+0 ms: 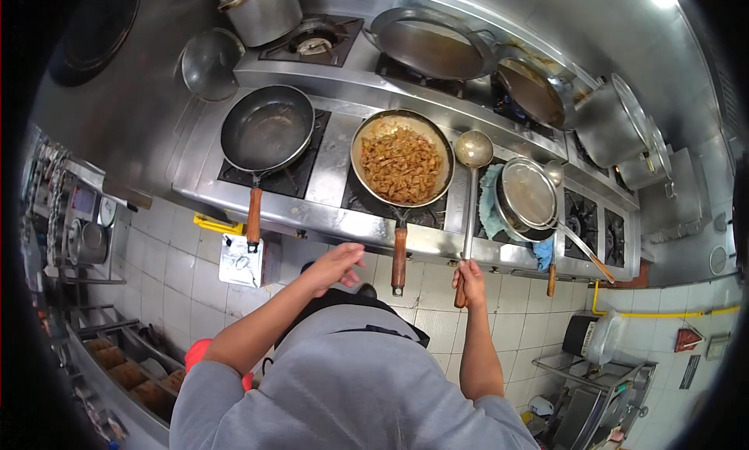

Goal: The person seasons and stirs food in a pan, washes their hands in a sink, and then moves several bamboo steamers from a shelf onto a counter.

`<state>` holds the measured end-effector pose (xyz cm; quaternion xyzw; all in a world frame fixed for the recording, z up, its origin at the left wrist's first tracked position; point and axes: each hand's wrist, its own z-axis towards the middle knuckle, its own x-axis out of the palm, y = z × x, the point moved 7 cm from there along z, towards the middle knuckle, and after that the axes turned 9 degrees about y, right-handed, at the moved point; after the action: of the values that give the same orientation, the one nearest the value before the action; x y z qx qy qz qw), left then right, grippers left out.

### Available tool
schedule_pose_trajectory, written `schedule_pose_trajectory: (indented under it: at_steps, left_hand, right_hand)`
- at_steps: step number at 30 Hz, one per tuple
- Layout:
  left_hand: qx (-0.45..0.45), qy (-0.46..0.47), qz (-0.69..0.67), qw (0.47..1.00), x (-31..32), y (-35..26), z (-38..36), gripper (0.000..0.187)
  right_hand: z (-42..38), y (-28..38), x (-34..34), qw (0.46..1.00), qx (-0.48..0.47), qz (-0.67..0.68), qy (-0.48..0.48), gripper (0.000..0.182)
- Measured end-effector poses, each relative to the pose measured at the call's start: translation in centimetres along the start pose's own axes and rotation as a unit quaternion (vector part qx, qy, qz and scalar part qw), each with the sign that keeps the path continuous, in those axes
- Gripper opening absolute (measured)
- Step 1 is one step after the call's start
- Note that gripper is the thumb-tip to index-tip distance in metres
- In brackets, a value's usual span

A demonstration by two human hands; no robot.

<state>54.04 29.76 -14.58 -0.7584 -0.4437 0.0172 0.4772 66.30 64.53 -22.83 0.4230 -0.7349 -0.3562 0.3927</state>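
Observation:
My right hand (469, 283) is closed around the wooden handle of a long metal ladle (474, 150). The ladle's bowl is at the far end, just right of a frying pan (356, 160) filled with browned, chopped food (399, 165). That pan's wooden handle (399, 259) points toward me, between my hands. My left hand (338, 267) is in the air left of this handle, holding nothing, its fingers apart. Further left, a dark frying pan (269, 130) with nothing in it rests on a burner, its wooden handle toward me.
Right of the ladle, a strainer (530, 193) lies over another pan beside a teal cloth (489, 200). Large pans (429, 44) and a tall pot (261, 12) stand on the raised back row. A yellow pipe (663, 315) runs along the right wall. Food containers (125, 374) are behind me at left.

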Motion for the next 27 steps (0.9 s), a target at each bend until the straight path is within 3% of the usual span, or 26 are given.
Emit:
schedule_pose_trajectory:
  at_steps: [3, 5, 6, 7, 9, 10, 14, 16, 18, 19, 24, 27]
  left_hand:
    - [0.01, -0.071, 0.029, 0.997, -5.4, 2.0, -3.4, 0.043]
    - [0.003, -0.154, 0.049, 0.987, -9.9, 5.0, -5.4, 0.042]
    - [0.003, -0.188, 0.061, 0.98, -11.9, 6.7, -6.6, 0.041]
    - [0.004, -0.221, 0.073, 0.973, -13.7, 8.3, -7.9, 0.041]
    - [-0.009, -0.274, 0.052, 0.96, -16.3, 11.2, -10.5, 0.04]
    - [-0.01, -0.272, 0.05, 0.961, -16.9, 12.2, -11.3, 0.04]
    - [-0.029, -0.314, 0.035, 0.948, -19.6, 15.6, -14.6, 0.039]
    - [-0.04, -0.318, 0.046, 0.946, -21.1, 17.0, -15.2, 0.038]
    - [-0.05, -0.331, 0.093, 0.938, -23.0, 18.0, -15.9, 0.036]
    - [-0.05, -0.328, 0.095, 0.939, -23.8, 18.0, -16.5, 0.036]
    - [-0.071, -0.38, 0.067, 0.92, -29.6, 21.0, -20.4, 0.033]
    - [-0.094, -0.414, 0.044, 0.904, -32.3, 23.5, -23.3, 0.032]
  right_hand:
    - [2.0, -1.1, -0.6, 0.993, -0.051, -0.097, -0.041, 0.018]
    - [1.8, 0.4, 0.1, 0.964, -0.045, -0.218, -0.148, 0.028]
    - [3.0, 0.6, -0.6, 0.923, -0.073, -0.345, -0.153, 0.035]
    - [3.1, 0.9, -0.5, 0.923, -0.07, -0.346, -0.154, 0.035]
    - [2.8, 5.3, 1.5, 0.783, -0.175, -0.555, -0.221, 0.027]
    - [3.2, 7.6, 2.7, 0.794, -0.16, -0.539, -0.233, 0.022]
    - [7.3, 16.6, 11.9, 0.789, -0.236, -0.552, -0.133, 0.011]
    - [10.1, 19.1, 16.6, 0.733, -0.309, -0.601, -0.083, 0.009]
    - [13.2, 19.9, 20.0, 0.689, -0.271, -0.671, -0.04, 0.009]
    - [14.5, 20.1, 20.5, 0.689, -0.269, -0.672, -0.043, 0.009]
    - [19.7, 17.8, 21.4, 0.575, -0.202, -0.793, 0.031, 0.018]
    - [20.8, 16.7, 21.0, 0.559, -0.173, -0.811, 0.016, 0.02]
